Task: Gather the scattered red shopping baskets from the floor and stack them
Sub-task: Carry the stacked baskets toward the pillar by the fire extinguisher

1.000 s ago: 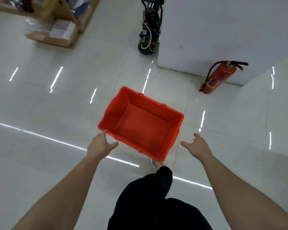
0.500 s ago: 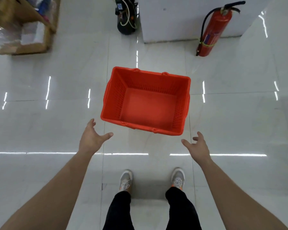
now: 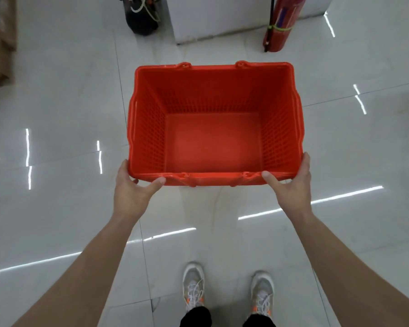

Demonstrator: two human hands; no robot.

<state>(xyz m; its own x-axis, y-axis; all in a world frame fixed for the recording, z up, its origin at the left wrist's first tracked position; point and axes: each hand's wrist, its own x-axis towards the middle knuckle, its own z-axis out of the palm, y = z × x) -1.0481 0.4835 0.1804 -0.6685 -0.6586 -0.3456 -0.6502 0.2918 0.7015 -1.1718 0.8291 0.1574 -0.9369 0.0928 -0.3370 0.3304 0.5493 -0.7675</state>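
One red shopping basket [image 3: 214, 142] sits upright and empty in the middle of the view, its mesh walls and flat bottom visible from above. My left hand [image 3: 134, 187] grips its near left corner, thumb on the front rim and fingers along the left side. At the near right corner my right hand [image 3: 291, 185] holds on the same way. I cannot tell whether the basket rests on the floor or is lifted. No other basket is in view.
A red fire extinguisher [image 3: 279, 27] leans at a white wall base [image 3: 213, 22] at the top right. A black machine with cables [image 3: 142, 17] stands top centre. A wooden pallet edge [image 3: 0, 43] shows at the top left. My feet [image 3: 227, 289] stand on glossy white tiles.
Both hands were open and apart from the basket; now they have closed on its two near corners. The view has come closer and squarer over the basket.
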